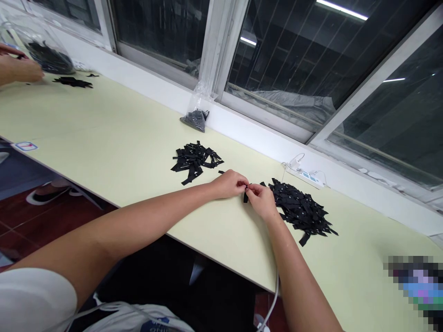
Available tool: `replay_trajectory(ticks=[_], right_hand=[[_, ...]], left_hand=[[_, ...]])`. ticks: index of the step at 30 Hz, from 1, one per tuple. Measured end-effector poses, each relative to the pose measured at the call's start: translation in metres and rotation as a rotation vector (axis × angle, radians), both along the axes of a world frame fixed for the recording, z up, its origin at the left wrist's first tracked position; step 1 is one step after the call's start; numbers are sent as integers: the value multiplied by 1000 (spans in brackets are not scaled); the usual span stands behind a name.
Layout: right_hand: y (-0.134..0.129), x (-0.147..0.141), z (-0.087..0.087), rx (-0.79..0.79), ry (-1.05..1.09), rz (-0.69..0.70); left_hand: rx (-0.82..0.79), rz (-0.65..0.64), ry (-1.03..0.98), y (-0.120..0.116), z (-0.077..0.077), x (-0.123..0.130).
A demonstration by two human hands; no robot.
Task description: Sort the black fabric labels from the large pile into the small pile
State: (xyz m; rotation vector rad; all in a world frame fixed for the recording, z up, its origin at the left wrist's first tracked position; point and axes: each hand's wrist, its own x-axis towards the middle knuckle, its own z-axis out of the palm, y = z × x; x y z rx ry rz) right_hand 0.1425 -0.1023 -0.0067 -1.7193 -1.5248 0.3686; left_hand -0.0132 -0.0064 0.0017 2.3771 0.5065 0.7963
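Note:
My left hand (230, 184) and my right hand (262, 200) meet over the table, fingertips almost touching. Both are closed in a pinch on a short black fabric strip (245, 197), which hangs down between them. A large pile of black strips (301, 207), dotted with small shiny spots, lies just right of my right hand. Beyond my left hand lies a smaller pile of similar strips (194, 159). One loose strip (221, 172) sits close to my left hand. My fingers hide much of the held strip.
A clear bag with small dark pieces (196, 117) stands against the window ledge. A white power strip (306, 176) with cables lies behind the large pile. At far left, a co-worker's hands (20, 67) are near black strips (73, 82) and a large clear bag (48, 55).

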Motion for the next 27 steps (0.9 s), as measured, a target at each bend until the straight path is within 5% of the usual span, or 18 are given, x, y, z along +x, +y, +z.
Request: replay_trajectory(ticks=[13,27], right_hand=[[1,-5,-4,-32,6,15],[3,-9,-1,-33,-51,-47]], left_hand=[[47,47,-4,0,-3,6],[-113,96,-84,1,-8,10]])
